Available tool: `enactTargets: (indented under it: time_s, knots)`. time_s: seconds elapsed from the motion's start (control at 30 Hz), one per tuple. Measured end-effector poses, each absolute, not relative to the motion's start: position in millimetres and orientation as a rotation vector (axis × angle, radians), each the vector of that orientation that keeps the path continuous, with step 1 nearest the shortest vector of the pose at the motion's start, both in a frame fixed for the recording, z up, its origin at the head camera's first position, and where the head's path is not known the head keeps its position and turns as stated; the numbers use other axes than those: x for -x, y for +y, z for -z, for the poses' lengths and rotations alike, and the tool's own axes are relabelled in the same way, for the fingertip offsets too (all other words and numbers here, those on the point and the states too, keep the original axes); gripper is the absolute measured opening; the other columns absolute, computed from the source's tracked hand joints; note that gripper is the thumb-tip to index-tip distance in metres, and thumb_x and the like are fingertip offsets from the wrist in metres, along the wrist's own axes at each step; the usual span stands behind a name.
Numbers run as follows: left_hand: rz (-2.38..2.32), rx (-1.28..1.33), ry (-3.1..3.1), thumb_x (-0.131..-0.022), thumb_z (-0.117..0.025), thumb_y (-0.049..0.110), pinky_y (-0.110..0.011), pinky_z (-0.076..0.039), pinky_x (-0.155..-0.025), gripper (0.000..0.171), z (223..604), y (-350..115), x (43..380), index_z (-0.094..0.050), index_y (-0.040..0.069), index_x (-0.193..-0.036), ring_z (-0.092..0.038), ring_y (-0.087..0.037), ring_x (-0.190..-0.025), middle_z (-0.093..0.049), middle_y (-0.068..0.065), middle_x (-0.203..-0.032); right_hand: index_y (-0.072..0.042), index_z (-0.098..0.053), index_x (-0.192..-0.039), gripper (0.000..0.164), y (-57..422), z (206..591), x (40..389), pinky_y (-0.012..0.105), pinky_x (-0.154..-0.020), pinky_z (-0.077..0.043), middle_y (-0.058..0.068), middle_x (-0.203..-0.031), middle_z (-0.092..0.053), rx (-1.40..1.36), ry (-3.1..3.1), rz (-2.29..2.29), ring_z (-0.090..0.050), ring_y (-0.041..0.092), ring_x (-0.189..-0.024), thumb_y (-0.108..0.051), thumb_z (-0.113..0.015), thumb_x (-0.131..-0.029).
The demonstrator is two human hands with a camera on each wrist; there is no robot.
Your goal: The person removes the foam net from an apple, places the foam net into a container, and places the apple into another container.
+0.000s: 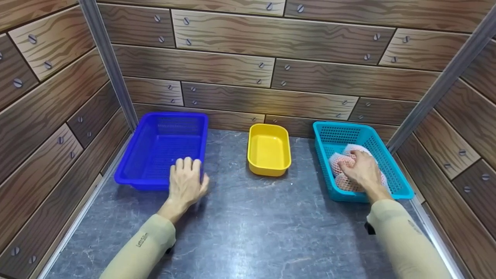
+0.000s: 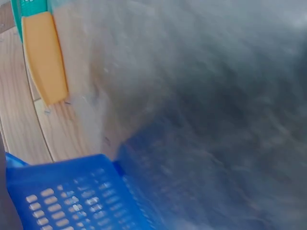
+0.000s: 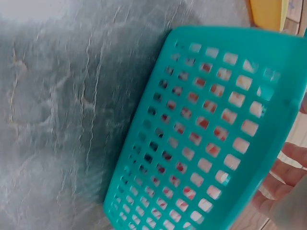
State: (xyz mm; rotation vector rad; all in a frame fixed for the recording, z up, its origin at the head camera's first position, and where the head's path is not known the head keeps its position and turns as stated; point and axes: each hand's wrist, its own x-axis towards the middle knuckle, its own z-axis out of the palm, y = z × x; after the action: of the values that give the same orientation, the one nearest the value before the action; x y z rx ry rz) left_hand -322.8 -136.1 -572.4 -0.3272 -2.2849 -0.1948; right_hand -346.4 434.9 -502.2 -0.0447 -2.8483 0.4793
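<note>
In the head view my left hand (image 1: 185, 184) is at the front right corner of the blue basket (image 1: 133, 182), with its fingers over the rim and its thumb near the outer side. Whether the fingers grip the rim is hidden. The left wrist view shows the basket's perforated wall (image 2: 72, 194). My right hand (image 1: 364, 170) reaches into the turquoise basket (image 1: 403, 192), thumb and fingers apart over several rounded pinkish things in white foam netting (image 1: 345, 183). Pink and red show through the holes of its wall (image 3: 201, 110) in the right wrist view.
A small yellow tray (image 1: 269, 170) stands between the two baskets near the back wall. The grey marbled tabletop (image 1: 248, 224) extends in front of them. Wood-patterned walls (image 1: 232, 69) enclose the back and both sides, with metal posts (image 1: 110, 62) at the corners.
</note>
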Motion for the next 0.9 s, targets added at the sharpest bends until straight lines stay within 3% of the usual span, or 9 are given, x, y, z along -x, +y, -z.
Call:
enactTargets:
  time_s: [0.2,0.57,0.9]
  knots:
    - [0.195,0.28,-2.269,-0.092,-0.072,0.04,-0.053,-0.043,-0.074,0.04,581.4,-149.1,319.3,-0.063,0.003,-0.104,-0.056,-0.045,-0.089,-0.061,-0.021,-0.096,0.01,-0.054,-0.153,0.08,449.6,509.1,353.6,0.073,-0.104,-0.053,0.039,-0.134,-0.068,0.147,-2.96,-0.47,-0.065,0.059,-0.125,-0.049,-0.071,-0.103]
    - [0.141,0.327,-2.219,-0.094,-0.061,0.05,-0.053,-0.04,-0.074,0.048,593.7,-165.7,313.3,-0.064,0.003,-0.097,-0.053,-0.044,-0.086,-0.06,-0.02,-0.092,0.01,-0.047,-0.16,0.093,460.4,516.5,360.5,0.071,-0.109,-0.054,0.039,-0.149,-0.061,0.301,-3.129,-0.529,-0.065,0.054,-0.128,-0.059,-0.069,-0.102]
    - [0.096,0.362,-2.24,-0.088,-0.063,0.052,-0.054,-0.04,-0.073,0.049,595.1,-170.5,313.2,-0.063,0.004,-0.093,-0.055,-0.043,-0.083,-0.061,-0.018,-0.086,0.009,-0.05,-0.156,0.095,460.0,512.6,369.0,0.08,-0.124,-0.031,0.04,-0.155,-0.057,0.37,-3.189,-0.533,-0.052,0.064,-0.141,-0.064,-0.069,-0.098]
